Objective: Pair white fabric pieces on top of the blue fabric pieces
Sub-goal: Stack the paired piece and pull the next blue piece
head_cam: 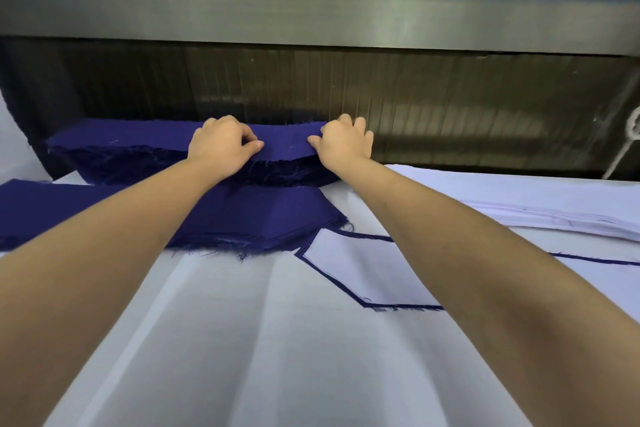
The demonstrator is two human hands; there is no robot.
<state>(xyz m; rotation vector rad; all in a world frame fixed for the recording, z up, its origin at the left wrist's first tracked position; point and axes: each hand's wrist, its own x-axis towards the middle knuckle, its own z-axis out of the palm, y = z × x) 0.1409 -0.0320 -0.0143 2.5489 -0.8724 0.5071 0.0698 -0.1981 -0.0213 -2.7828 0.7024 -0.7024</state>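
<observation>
While both arms stretch far across the bench (242, 340), the left hand (221, 146) and right hand (343, 146) each pinch the top piece (284, 146) of the far blue stack (121, 149). Nearer lies another blue stack (259, 215); right of it, a white piece (363, 270) covers a blue piece (363, 304). A white stack (554, 211) lies far right.

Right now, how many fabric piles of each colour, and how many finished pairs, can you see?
Dark blue cut-fabric stacks: 2, far stack and near stack
White cut-fabric stack: 1
White-on-blue fabric pair: 1
Total: 4
</observation>
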